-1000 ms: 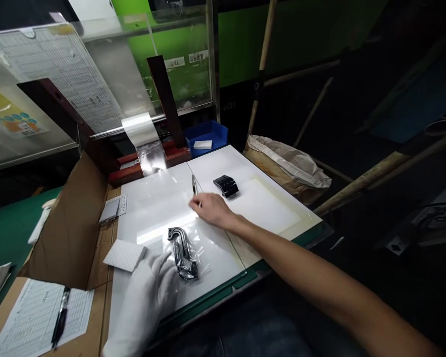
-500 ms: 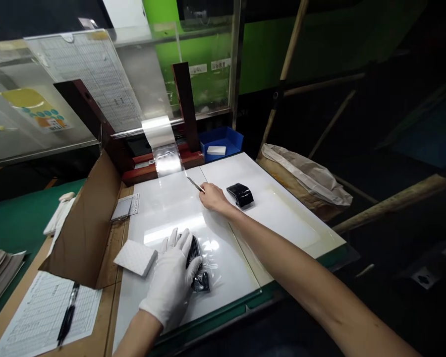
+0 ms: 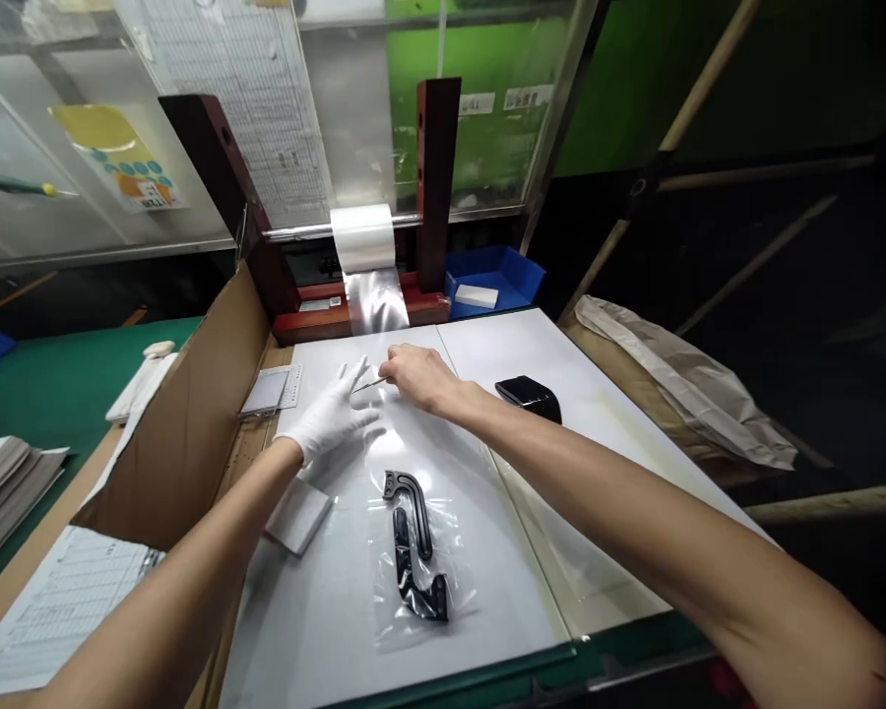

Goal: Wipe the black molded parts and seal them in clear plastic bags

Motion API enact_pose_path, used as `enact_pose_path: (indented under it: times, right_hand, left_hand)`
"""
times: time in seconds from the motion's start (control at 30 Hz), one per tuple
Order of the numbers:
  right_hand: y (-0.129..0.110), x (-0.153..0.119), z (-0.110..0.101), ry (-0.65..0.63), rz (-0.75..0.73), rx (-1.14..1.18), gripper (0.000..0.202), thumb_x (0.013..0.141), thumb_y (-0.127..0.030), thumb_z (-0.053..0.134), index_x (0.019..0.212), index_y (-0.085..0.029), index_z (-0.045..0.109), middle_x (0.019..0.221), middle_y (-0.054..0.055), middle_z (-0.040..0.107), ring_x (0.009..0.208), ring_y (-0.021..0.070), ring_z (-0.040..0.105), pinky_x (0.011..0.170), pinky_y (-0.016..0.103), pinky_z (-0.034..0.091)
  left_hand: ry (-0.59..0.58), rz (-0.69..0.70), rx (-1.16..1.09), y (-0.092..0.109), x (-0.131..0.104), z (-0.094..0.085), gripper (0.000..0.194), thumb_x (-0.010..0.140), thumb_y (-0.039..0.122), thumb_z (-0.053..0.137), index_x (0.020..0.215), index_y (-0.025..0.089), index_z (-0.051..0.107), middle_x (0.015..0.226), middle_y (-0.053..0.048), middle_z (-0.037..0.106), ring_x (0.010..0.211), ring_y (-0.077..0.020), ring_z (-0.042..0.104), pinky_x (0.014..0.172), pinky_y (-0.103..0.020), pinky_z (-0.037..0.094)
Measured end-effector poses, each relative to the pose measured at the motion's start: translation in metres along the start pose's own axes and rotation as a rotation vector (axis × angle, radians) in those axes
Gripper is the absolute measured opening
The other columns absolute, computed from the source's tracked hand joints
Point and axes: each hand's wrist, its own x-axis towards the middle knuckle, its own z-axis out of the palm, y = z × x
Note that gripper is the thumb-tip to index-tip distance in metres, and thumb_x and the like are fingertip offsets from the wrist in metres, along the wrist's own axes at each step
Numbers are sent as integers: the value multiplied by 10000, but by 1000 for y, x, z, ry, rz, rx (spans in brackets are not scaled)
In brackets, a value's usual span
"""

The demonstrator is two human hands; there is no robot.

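Bare and pinched, my right hand (image 3: pixel 419 376) grips a thin pointed metal tool (image 3: pixel 369 385), whose tip points left toward my other hand. My left hand (image 3: pixel 332 414), in a white glove, has its fingers spread just left of that tip, above the white work surface. Whether it touches the clear film there I cannot tell. Beyond both hands, a roll of clear film (image 3: pixel 364 239) sits on a metal rod, its loose strip (image 3: pixel 376 300) hanging toward the surface. Nearer to me lie black curved plastic parts (image 3: pixel 413 551) in a clear bag.
A glossy black part (image 3: pixel 530 397) lies right of my right forearm. A white block (image 3: pixel 300 516) sits beneath my left wrist. A cardboard wall (image 3: pixel 184 404) borders the left side. A blue bin (image 3: pixel 496 279) stands at the back, beside the dark red roll stand (image 3: pixel 437 187).
My left hand has lifted off the bagged black parts and moved forward beside the tool. My right hand, still holding the tool, has turned its tip to the left. The camera view has shifted.
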Motion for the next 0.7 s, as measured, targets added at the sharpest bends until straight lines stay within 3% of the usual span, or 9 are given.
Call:
enact_pose_path:
  times: [0.1, 0.17, 0.27, 0.37, 0.47, 0.53, 0.6, 0.7]
  right_hand:
    - [13, -1, 3, -34, 9, -28, 152, 984, -197, 567, 985, -140, 708, 1046, 69, 684, 990, 199, 631, 872, 377, 521]
    - [30, -13, -6, -44, 58, -53, 157, 959, -131, 573, 929, -123, 726, 991, 88, 690, 966, 217, 638, 852, 380, 514]
    - [57, -37, -28, -33, 168, -93, 207, 869, 19, 577, 809, -82, 746, 917, 151, 690, 982, 294, 655, 861, 416, 482]
    - [63, -55, -31, 0, 217, -71, 372, 840, 74, 539, 1063, -124, 760, 1010, 158, 701, 949, 284, 680, 851, 400, 487]
    - [48, -58, -5, 52, 225, 10, 474, 902, -2, 525, 1299, -219, 668, 1220, 147, 671, 968, 251, 685, 852, 383, 524]
    - [34, -53, 19, 105, 242, 67, 303, 946, -122, 562, 1209, -156, 708, 1337, 193, 610, 1125, 319, 639, 930, 459, 525]
    - [21, -50, 38, 169, 229, 126, 198, 946, -219, 619, 1057, -105, 737, 1416, 221, 548, 1327, 402, 493, 1058, 579, 441]
    - [6, -59, 48, 232, 83, 248, 89, 923, -234, 675, 911, -160, 724, 1372, 124, 601, 1428, 341, 392, 1180, 578, 309]
  left_hand:
    - [-59, 4, 10, -13, 5, 10, 873, 825, 487, 689, 1562, 171, 343, 1563, -183, 441, 1466, -372, 381, 1179, -495, 357]
    - [-75, 6, 22, -18, 3, 11, 860, 837, 518, 667, 1563, 189, 345, 1532, -176, 468, 1439, -378, 406, 1167, -500, 360]
    - [-109, -23, 41, -21, 2, 11, 932, 841, 565, 647, 1600, 191, 258, 1614, -203, 353, 1517, -410, 257, 1200, -544, 279]
    - [-134, -77, 56, -19, 1, 9, 984, 841, 609, 625, 1616, 179, 197, 1671, -231, 210, 1554, -427, 109, 1221, -593, 186]
    - [-167, -120, 58, -14, 0, 8, 1039, 810, 689, 619, 1621, 212, 178, 1681, -230, 162, 1556, -433, 77, 1219, -615, 179]
    - [-191, -136, 60, -11, -1, 7, 1088, 777, 731, 628, 1622, 213, 177, 1685, -232, 140, 1559, -431, 61, 1225, -607, 182]
    - [-201, -141, 67, -10, -1, 7, 1109, 760, 740, 641, 1619, 200, 193, 1688, -228, 135, 1561, -423, 61, 1237, -583, 174]
    - [-187, -137, 72, -9, -1, 7, 1111, 745, 702, 696, 1612, 196, 220, 1676, -223, 193, 1558, -423, 89, 1242, -569, 174]
